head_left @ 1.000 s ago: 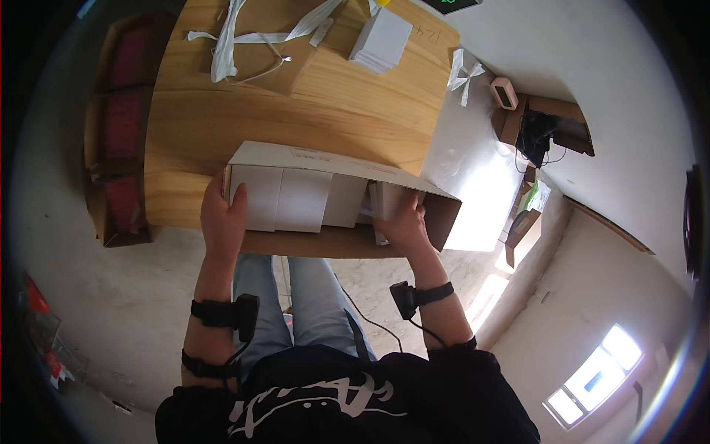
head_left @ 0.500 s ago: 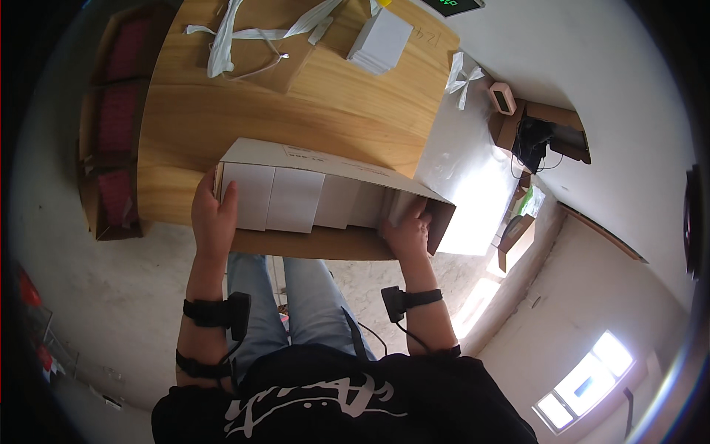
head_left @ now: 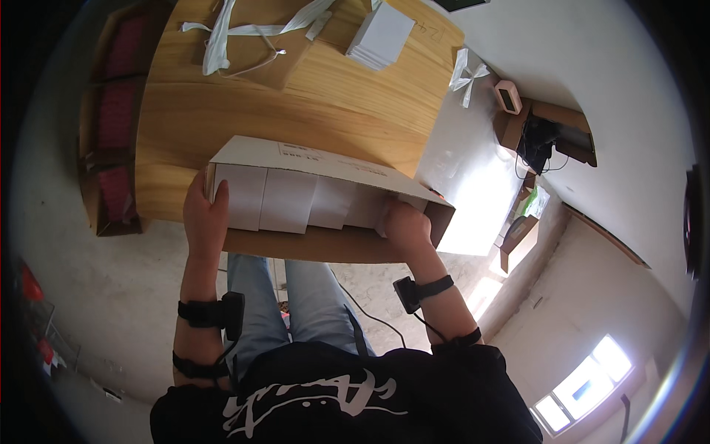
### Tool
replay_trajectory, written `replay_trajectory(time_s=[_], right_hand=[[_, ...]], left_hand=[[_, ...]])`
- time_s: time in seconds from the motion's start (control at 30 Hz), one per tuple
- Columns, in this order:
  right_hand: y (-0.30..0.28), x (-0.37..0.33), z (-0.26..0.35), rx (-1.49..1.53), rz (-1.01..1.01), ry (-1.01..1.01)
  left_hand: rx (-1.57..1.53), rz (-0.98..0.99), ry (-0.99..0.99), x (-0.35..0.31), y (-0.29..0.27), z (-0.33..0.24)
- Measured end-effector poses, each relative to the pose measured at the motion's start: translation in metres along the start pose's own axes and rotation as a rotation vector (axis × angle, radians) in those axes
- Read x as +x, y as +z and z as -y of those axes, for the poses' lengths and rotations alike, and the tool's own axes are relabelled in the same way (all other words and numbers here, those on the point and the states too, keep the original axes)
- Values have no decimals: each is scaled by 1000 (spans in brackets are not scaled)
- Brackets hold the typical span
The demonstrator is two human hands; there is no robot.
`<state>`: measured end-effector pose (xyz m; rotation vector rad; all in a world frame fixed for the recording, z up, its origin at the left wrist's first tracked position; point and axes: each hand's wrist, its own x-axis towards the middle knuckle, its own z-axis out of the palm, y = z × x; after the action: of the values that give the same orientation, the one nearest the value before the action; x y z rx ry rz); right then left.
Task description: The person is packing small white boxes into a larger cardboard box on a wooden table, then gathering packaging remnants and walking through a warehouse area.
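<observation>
Far L: brown boxes [head_left: 87, 148] in a row on floor, pink-red stuff inside. Next, wooden tbl [head_left: 296, 111]. L hand [head_left: 205, 218] at carton's L end: thumb on the side facing wearer, fingers wrapped round the outside & partly hid.; grip closed on the end wall. L forearm w/ black strap device [head_left: 231, 316]. Up the tbl, white plastic strips [head_left: 218, 48] lying over a flat cardboard sheet [head_left: 285, 63]. Ctr: carton [head_left: 325, 159], long & pale on top, brown inside, at near edge of tbl, open side toward wearer; can't tell if tbl bears its wt. Inside, white blocks [head_left: 287, 201] side by side, L end to approx R hand. Far part of tbl: white stack [head_left: 381, 37]. R hand [head_left: 407, 226] reaches into carton's R end, fingers curled, tips hid.; can't tell if it has hold of anything. R forearm: similar device [head_left: 407, 294]. Farther R: white plastic bow [head_left: 466, 78] by tbl edge, pink clock-like unit [head_left: 509, 96], cardbd box w/ black bundle [head_left: 543, 140], bright window [head_left: 584, 385] low R.
</observation>
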<state>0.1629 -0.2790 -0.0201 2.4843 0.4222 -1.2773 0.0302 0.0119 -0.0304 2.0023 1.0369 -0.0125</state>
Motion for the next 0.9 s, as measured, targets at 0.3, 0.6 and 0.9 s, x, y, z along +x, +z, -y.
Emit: replay_trajectory(time_s=[0.3,0.6,0.9], right_hand=[[-74,-26,5,797,-118,-343],[-205,219,47,645,-542,75],[-208,237,95,545,-437,346]], left_hand=[[38,14,-39,1,0,8],[-66,10,-12,6,2,-1],[-79,-42,-29,3,-1,3]])
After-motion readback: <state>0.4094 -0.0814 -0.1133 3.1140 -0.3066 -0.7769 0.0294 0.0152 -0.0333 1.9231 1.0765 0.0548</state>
